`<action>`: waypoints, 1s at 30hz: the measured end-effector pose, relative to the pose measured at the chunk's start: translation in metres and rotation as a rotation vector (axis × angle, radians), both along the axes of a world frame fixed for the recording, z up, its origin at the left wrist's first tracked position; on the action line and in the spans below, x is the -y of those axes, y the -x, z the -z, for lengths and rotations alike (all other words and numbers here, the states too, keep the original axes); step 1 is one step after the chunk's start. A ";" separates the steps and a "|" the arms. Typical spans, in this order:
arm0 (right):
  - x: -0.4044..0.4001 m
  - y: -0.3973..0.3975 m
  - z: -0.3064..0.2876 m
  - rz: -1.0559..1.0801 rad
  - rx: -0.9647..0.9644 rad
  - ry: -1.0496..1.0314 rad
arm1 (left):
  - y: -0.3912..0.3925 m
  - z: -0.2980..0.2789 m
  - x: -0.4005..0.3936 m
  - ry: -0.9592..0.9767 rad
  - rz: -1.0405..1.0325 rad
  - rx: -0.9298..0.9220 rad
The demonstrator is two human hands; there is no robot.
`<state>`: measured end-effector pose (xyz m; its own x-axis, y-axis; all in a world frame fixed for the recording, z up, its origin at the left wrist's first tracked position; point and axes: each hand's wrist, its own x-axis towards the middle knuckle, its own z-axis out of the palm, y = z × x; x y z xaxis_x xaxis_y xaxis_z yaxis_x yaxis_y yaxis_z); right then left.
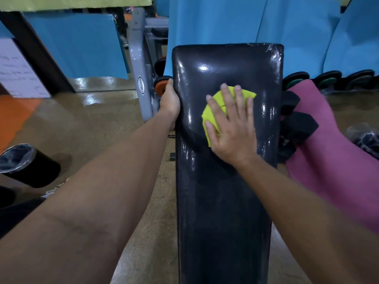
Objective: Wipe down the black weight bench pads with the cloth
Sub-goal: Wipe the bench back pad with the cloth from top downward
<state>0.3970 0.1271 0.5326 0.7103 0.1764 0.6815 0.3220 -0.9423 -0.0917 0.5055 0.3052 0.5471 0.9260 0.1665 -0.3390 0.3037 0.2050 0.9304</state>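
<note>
We press our right hand (pixel 231 128) flat, fingers spread, on the yellow cloth (pixel 217 107) to scrub the bench pad (pixel 223 201), while our left hand (pixel 170 101) clamps the pad's edge beside it, likely steadying the surface.

Cloth (pixel 213 111) lies on the bench pad (pixel 223 201), dumbbells (pixel 297 128) right, bin (pixel 28 165) left.

Left hand (pixel 169 103): reaching forward on a bare, nearly straight forearm, curling over the left edge of the bench pad (pixel 223 181) with the back of the hand facing up and the fingers wrapping out of sight around the side. Right hand (pixel 231 128): lying palm down with fingers (pixel 239 99) spreading wide and flat, thumb pointing left, pressing on the yellow cloth (pixel 215 103) against the pad's top. Both forearms: entering from the lower corners, bare, converging toward the far half of the pad.
</note>
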 end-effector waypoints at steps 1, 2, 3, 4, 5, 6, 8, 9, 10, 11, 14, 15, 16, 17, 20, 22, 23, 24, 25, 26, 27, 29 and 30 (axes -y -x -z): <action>0.007 -0.003 -0.002 0.034 0.008 -0.015 | 0.000 0.001 0.000 0.005 -0.001 -0.007; 0.010 -0.009 -0.005 0.077 0.018 -0.039 | 0.003 -0.001 0.001 0.009 -0.008 -0.004; 0.009 -0.015 -0.009 0.117 0.019 -0.068 | 0.002 -0.001 0.001 0.006 -0.018 -0.004; 0.002 -0.019 -0.012 0.148 0.016 -0.090 | 0.002 -0.002 0.002 0.005 -0.021 0.002; -0.007 -0.020 -0.016 0.157 0.010 -0.093 | 0.002 -0.001 0.002 0.015 -0.013 0.005; -0.016 -0.018 -0.017 0.132 0.009 -0.078 | -0.001 0.002 0.002 0.020 -0.013 0.011; -0.024 -0.007 -0.010 0.023 -0.004 -0.011 | -0.006 0.006 0.000 0.011 -0.035 0.010; -0.022 0.000 -0.004 -0.019 -0.008 0.027 | -0.010 0.009 -0.001 0.019 -0.034 0.016; -0.015 0.006 0.003 -0.041 -0.008 0.055 | -0.012 0.009 -0.002 0.017 -0.026 0.019; -0.006 0.010 0.007 -0.044 -0.008 0.059 | -0.009 0.006 -0.002 0.008 -0.029 0.011; 0.011 0.001 0.002 0.062 0.014 -0.023 | -0.005 0.006 0.000 0.020 -0.047 -0.015; 0.009 -0.007 -0.003 0.110 0.017 -0.064 | -0.005 0.007 0.001 0.028 -0.038 -0.009; 0.003 -0.014 -0.009 0.145 0.017 -0.098 | -0.010 0.011 0.000 0.020 -0.050 -0.006; -0.007 -0.017 -0.014 0.161 0.013 -0.117 | -0.011 0.011 0.000 0.009 -0.061 0.010; -0.026 -0.010 -0.011 0.062 0.000 -0.071 | -0.011 0.010 -0.001 0.011 -0.048 -0.010; -0.018 0.001 0.000 -0.005 -0.005 0.005 | -0.005 0.003 0.001 0.004 -0.041 -0.001; -0.009 0.005 0.004 -0.013 -0.006 0.021 | -0.007 0.005 0.000 0.002 -0.025 0.001; 0.000 0.006 0.005 0.000 -0.003 0.015 | -0.007 0.006 -0.001 0.015 -0.019 0.006; 0.007 0.003 0.004 0.035 0.004 -0.008 | -0.007 0.009 -0.001 0.007 -0.018 -0.003; 0.012 -0.002 0.001 0.079 0.011 -0.042 | -0.011 0.014 -0.003 0.007 -0.030 -0.018; 0.012 -0.008 -0.003 0.125 0.012 -0.081 | -0.013 0.016 -0.003 0.016 -0.035 -0.018; -0.003 -0.012 -0.010 0.178 -0.001 -0.118 | -0.017 0.018 -0.003 0.023 -0.029 -0.004; -0.013 -0.011 -0.012 0.157 -0.003 -0.109 | -0.018 0.018 -0.004 0.019 -0.029 -0.009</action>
